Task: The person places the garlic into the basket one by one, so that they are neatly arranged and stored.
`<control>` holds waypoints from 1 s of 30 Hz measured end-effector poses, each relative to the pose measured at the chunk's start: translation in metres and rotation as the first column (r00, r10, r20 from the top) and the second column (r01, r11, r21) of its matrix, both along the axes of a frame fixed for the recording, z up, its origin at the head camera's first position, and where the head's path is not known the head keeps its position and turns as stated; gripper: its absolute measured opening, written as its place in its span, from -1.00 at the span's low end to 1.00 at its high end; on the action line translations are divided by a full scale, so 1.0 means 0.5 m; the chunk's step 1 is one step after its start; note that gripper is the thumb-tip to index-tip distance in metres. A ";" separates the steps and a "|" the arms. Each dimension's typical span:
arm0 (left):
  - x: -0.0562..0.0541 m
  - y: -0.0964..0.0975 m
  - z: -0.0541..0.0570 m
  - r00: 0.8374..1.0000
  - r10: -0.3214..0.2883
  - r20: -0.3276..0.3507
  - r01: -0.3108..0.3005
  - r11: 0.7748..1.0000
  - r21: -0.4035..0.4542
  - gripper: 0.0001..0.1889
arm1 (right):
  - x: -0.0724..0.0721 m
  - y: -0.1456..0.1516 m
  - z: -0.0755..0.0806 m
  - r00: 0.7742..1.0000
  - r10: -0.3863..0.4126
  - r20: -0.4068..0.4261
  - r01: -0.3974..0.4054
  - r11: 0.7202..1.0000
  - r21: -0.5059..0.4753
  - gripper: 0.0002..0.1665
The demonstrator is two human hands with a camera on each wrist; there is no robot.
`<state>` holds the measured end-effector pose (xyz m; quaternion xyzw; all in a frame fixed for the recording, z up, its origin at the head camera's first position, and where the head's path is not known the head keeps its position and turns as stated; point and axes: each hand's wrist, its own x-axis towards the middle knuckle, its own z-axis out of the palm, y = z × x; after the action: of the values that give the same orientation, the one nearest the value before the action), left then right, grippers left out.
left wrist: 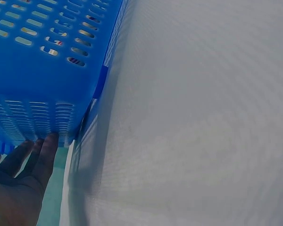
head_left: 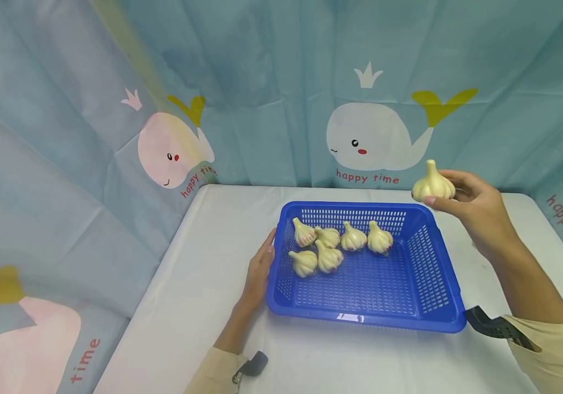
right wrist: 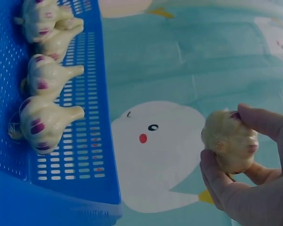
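Note:
A garlic bulb (head_left: 433,183) is pinched between the thumb and fingers of my right hand (head_left: 476,208), stem up, above the back right corner of the blue basket (head_left: 360,316). In the right wrist view the same bulb (right wrist: 230,141) shows its root end and purple marks, beside the basket wall (right wrist: 85,197). Several more garlic bulbs (head_left: 329,257) lie in the left and back parts of the basket. My left hand (head_left: 258,271) rests along the basket's left side. From the left wrist, extended fingers (left wrist: 47,155) touch the slotted wall (left wrist: 37,117).
A white cloth (head_left: 202,262) covers the table under the basket. Behind and to the left hang blue curtains (head_left: 262,137) printed with whales. Dark straps (head_left: 498,326) sit around both sleeves.

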<state>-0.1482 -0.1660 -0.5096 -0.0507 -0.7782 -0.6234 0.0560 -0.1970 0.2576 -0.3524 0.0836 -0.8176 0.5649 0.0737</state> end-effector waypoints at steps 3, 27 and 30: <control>0.000 0.000 0.000 1.000 -0.001 0.000 0.001 1.000 0.001 -0.43 | -0.006 -0.004 0.001 1.000 0.011 0.004 -0.011 0.999 -0.035 -0.30; 0.002 0.003 0.004 1.000 -0.005 0.002 0.005 1.000 0.007 -0.44 | -0.037 -0.034 -0.010 0.991 0.099 0.090 -0.097 0.995 -0.019 -0.30; 0.002 0.004 0.005 1.000 -0.004 0.005 0.004 1.000 0.009 -0.44 | -0.042 -0.036 -0.014 0.988 0.116 0.104 -0.111 0.993 -0.050 -0.32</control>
<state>-0.1472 -0.1643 -0.5073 -0.0503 -0.7754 -0.6272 0.0533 -0.2177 0.2395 -0.3592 0.0981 -0.8015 0.5899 -0.0006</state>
